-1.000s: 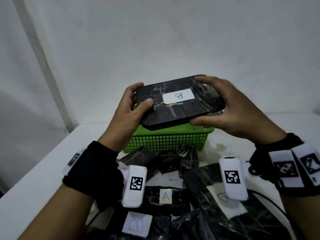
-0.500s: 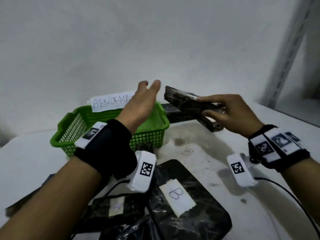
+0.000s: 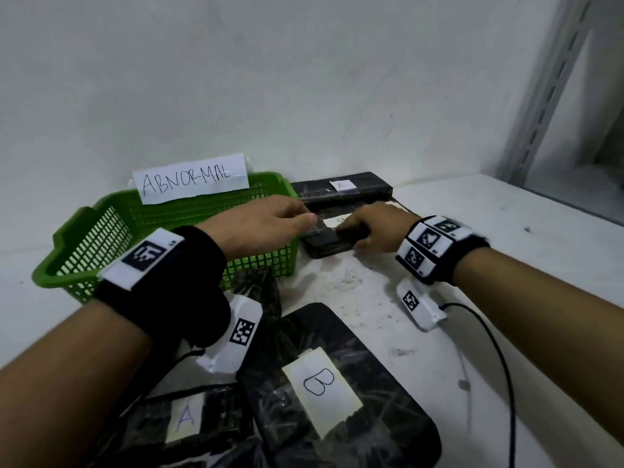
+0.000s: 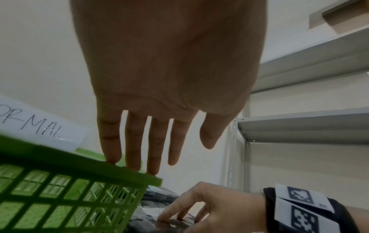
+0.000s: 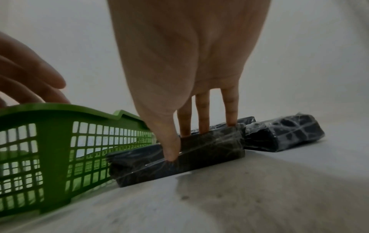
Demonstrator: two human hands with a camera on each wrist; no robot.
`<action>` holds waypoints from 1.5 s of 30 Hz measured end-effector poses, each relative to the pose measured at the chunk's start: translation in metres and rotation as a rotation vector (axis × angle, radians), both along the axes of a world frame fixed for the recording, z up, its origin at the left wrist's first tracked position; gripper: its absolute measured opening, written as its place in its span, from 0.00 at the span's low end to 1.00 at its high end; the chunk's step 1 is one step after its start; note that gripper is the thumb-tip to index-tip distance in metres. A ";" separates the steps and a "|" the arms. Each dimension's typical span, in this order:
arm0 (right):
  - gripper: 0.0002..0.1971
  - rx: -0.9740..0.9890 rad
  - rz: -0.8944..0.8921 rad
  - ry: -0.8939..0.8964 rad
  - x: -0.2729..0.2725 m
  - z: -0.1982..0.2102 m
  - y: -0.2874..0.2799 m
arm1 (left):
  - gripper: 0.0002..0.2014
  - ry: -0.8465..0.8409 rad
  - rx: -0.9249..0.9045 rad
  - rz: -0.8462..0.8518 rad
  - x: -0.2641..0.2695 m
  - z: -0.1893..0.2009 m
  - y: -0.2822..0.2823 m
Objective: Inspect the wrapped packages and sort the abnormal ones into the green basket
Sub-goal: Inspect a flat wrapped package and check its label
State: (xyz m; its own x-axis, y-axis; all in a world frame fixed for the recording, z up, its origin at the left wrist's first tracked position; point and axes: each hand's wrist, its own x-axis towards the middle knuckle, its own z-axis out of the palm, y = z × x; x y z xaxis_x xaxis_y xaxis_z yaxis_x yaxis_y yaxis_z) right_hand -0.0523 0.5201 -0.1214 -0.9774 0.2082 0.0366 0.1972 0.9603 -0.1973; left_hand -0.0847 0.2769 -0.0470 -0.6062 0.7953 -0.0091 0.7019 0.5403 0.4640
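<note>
Right hand (image 3: 378,228) pinching wrapped black package (image 3: 329,243) on white table (image 3: 472,231), just right of green basket (image 3: 101,228), long side running left to right; left hand (image 4: 167,82) flat open above basket rim, holding nothing.

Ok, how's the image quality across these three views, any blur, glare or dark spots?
Head view: dim and wide-angle bent, yet the ABNORMAL label reads clearly. Left wrist view: the left hand looms backlit and shadowed, and the green basket rim is soft. Right wrist view: low light, faint glare on the wrapped package under the right hand.
</note>
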 end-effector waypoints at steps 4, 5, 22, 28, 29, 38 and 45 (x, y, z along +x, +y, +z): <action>0.19 0.002 -0.046 0.042 -0.006 0.005 0.000 | 0.21 0.002 -0.009 0.006 -0.001 -0.001 0.000; 0.18 0.004 -0.056 0.037 -0.006 0.005 -0.001 | 0.20 0.011 -0.008 0.007 0.000 -0.002 0.001; 0.18 -0.016 -0.124 0.013 0.001 0.008 -0.003 | 0.17 0.016 0.049 0.025 -0.018 -0.013 0.007; 0.19 -0.095 -0.074 0.190 0.012 0.042 -0.024 | 0.16 0.024 0.045 0.032 -0.014 -0.012 0.003; 0.18 -0.102 -0.052 0.232 0.017 0.053 -0.031 | 0.16 0.011 0.064 0.042 -0.013 -0.012 0.001; 0.14 -0.083 0.220 0.230 0.021 0.121 -0.133 | 0.16 0.026 0.215 0.138 -0.010 0.007 -0.075; 0.13 0.005 0.521 -0.088 0.005 0.124 -0.247 | 0.13 0.032 0.084 0.243 -0.005 0.016 -0.190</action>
State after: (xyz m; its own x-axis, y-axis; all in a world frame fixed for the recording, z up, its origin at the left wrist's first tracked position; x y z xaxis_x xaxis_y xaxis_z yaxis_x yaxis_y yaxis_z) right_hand -0.0477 0.2727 0.0024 -0.9507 -0.3059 -0.0509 -0.2908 0.9363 -0.1971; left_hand -0.0894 0.0869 -0.0312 -0.7786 0.6232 0.0731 0.5710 0.6554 0.4943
